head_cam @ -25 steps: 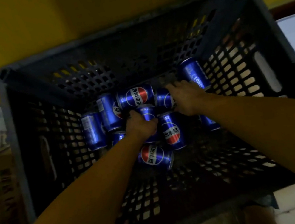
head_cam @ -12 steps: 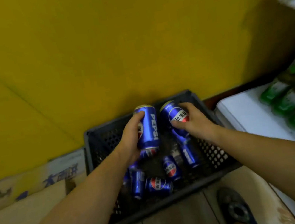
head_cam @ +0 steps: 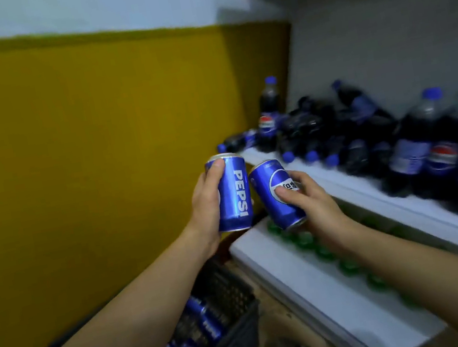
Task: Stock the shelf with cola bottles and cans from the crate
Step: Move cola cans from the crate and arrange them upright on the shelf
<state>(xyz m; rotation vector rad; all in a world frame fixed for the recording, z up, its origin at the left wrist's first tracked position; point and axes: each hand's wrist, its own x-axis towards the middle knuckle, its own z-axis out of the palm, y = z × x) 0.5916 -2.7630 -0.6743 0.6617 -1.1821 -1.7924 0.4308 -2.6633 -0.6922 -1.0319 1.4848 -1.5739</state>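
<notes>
One head-worn view looks forward and down, close over both forearms, toward the shelf at right

Both cans lifted from crate toward shelf.

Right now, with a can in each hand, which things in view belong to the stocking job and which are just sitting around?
Part of the job:
- left hand gripping the upright can
- right hand gripping the tilted can
- crate with more cans
- cola shelf, bottles crowded on it

Not part of it:
- green-capped bottles on the lower shelf
- yellow wall
</notes>
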